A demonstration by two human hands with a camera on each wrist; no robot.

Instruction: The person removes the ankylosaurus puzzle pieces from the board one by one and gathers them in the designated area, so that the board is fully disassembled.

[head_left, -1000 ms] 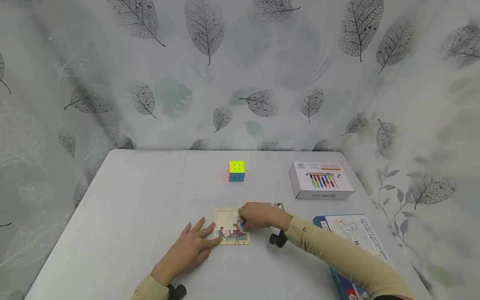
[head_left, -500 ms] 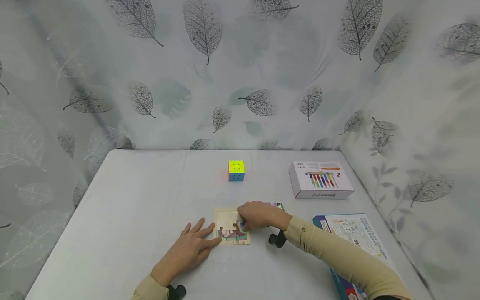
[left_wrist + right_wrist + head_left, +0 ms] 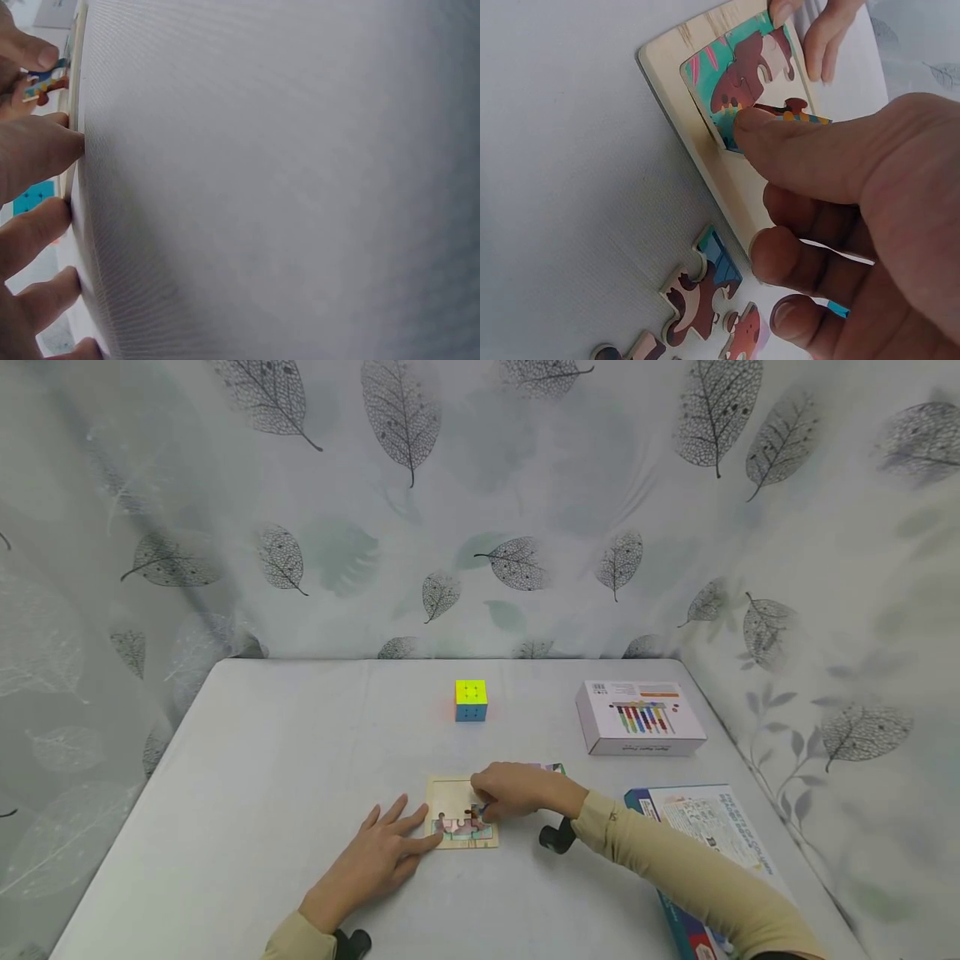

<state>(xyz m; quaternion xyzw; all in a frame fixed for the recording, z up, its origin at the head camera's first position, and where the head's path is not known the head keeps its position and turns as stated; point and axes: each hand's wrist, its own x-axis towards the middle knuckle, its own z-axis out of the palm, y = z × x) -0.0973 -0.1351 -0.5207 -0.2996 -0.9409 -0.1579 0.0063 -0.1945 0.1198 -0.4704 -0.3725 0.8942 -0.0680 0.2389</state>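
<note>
A wooden tray puzzle (image 3: 448, 788) lies on the white table, its near part filled with joined pieces of a brown animal picture (image 3: 739, 71). My right hand (image 3: 513, 789) is over its right side and pinches a puzzle piece (image 3: 46, 84) with blue, yellow and brown on it. In the right wrist view the thumb covers much of this piece, which sits tilted beside the fitted ones. My left hand (image 3: 382, 852) lies with fingers spread on the table, thumb and fingertips at the tray's left edge.
Several loose puzzle pieces (image 3: 701, 292) lie right of the tray, mostly hidden by my right hand in the head view. Behind stands a puzzle cube (image 3: 471, 701). A white box (image 3: 641, 718) is at the back right, and a blue-edged box (image 3: 705, 827) lies under my right forearm.
The piece in my right hand has tilted up from the tray, and the fingers have shifted slightly left. My left hand stays in place.
</note>
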